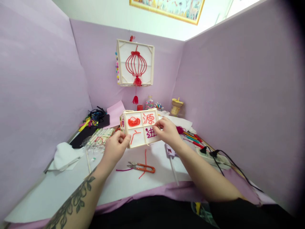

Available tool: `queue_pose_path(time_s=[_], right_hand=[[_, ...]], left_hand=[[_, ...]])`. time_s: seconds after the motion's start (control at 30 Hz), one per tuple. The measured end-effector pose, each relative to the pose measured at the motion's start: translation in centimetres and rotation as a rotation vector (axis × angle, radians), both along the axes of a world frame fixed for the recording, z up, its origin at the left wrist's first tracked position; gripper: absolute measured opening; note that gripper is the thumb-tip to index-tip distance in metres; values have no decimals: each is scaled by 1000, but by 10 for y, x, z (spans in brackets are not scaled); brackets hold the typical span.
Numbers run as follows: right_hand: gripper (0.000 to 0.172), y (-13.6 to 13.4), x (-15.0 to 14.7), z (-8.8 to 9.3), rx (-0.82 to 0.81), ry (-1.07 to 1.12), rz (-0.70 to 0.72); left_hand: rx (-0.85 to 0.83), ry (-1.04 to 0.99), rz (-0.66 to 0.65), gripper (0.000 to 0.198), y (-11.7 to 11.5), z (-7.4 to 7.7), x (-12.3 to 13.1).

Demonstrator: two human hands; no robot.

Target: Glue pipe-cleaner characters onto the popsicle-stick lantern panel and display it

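I hold a small box-shaped lantern (141,127) of pale wooden sticks and white panels above the table. Its facing side has four panes with red and magenta yarn shapes and characters. My left hand (116,147) grips its lower left corner, fingers closed on the frame. My right hand (167,130) holds the right edge, fingertips pinched at the lower right pane with the magenta character. A loose red yarn strand (144,163) hangs and lies below the lantern.
Orange-handled thread snips (142,167) lie on the white table sheet (59,187). A glue gun (170,152), a power strip (214,156) with black cables, sticks (98,137), a white cloth (63,155) and jars surround them. A larger lantern (135,62) hangs on the lilac back wall.
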State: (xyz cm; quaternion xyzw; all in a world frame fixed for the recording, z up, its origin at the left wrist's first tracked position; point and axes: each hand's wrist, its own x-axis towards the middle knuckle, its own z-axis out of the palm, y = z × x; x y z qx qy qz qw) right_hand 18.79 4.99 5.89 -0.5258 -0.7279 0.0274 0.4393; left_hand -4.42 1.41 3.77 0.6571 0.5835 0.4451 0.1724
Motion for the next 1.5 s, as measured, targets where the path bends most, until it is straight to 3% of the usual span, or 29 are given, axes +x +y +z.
queue_pose_path(time_s=[0.53, 0.77, 1.1, 1.5], right_hand=[[15, 1, -7, -2, 29, 0, -46], [16, 1, -1, -2, 26, 111, -31], [13, 0, -7, -4, 19, -17, -59], [17, 1, -10, -9, 68, 72, -75]], left_hand=[[7, -7, -3, 33, 0, 0, 1], [3, -16, -6, 33, -1, 1, 2], [0, -21, -2, 33, -1, 1, 2], [4, -29, -11, 33, -3, 3, 2]])
